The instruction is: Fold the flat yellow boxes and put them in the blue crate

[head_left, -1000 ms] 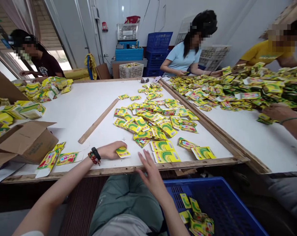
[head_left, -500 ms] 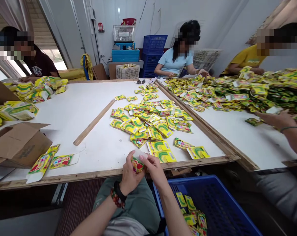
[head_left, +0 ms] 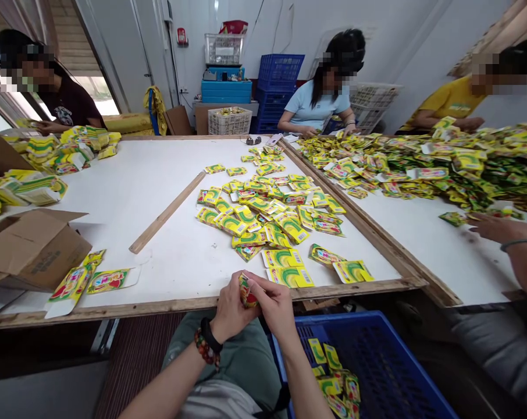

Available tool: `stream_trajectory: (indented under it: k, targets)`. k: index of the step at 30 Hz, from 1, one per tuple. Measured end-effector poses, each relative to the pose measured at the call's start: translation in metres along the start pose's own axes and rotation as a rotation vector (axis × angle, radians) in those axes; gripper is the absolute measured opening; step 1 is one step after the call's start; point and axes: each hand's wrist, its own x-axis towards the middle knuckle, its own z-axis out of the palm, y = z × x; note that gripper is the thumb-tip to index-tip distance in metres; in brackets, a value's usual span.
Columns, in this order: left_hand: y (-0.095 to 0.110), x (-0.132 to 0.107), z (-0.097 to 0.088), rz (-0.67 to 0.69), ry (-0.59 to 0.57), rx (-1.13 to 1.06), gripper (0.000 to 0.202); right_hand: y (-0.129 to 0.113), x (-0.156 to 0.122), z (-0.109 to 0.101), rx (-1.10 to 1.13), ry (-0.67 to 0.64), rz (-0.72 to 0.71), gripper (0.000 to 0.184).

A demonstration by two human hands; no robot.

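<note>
My left hand (head_left: 234, 307) is closed around a small printed carton (head_left: 247, 293) in green, yellow and red, just over the table's front edge. With its fingers and thumb at the carton's upper end, my right hand (head_left: 273, 302) grips it too. The white flap seen before no longer stands up; fingers hide much of that end. Right beyond my hands, flat yellow cartons (head_left: 288, 276) lie on the white table. Behind them spreads a loose heap of similar cartons (head_left: 263, 215).
A blue crate (head_left: 377, 349) holding several cartons stands below the table at right. A wooden strip (head_left: 167, 212) lies left of the heap, near a cardboard box (head_left: 41, 250). A wooden divider (head_left: 355, 221) borders a larger pile (head_left: 420, 166). Co-workers sit around.
The carton's white flap has been folded down under my right fingers. Both hands stay together at nearly the same place. A co-worker's hand at right has shifted slightly.
</note>
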Motion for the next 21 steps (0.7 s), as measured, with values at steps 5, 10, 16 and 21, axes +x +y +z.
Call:
stream_trajectory:
  k: [5, 10, 16, 21]
  targets:
    - [-0.004, 0.0, 0.003, -0.012, 0.032, -0.026, 0.062, -0.002, 0.007, -0.003, -0.007, -0.039, 0.08, 0.033]
    - [-0.008, -0.002, 0.008, -0.033, 0.053, -0.037, 0.056, 0.0, 0.006, -0.009, -0.07, -0.164, -0.016, 0.03]
    - [0.003, 0.004, -0.011, 0.085, -0.081, -0.041, 0.048, 0.009, -0.009, -0.01, -0.256, -0.142, -0.299, 0.03]
    - [0.022, 0.068, -0.036, 0.406, -0.391, 0.151, 0.043, 0.016, -0.046, -0.091, -0.605, 0.247, -0.093, 0.037]
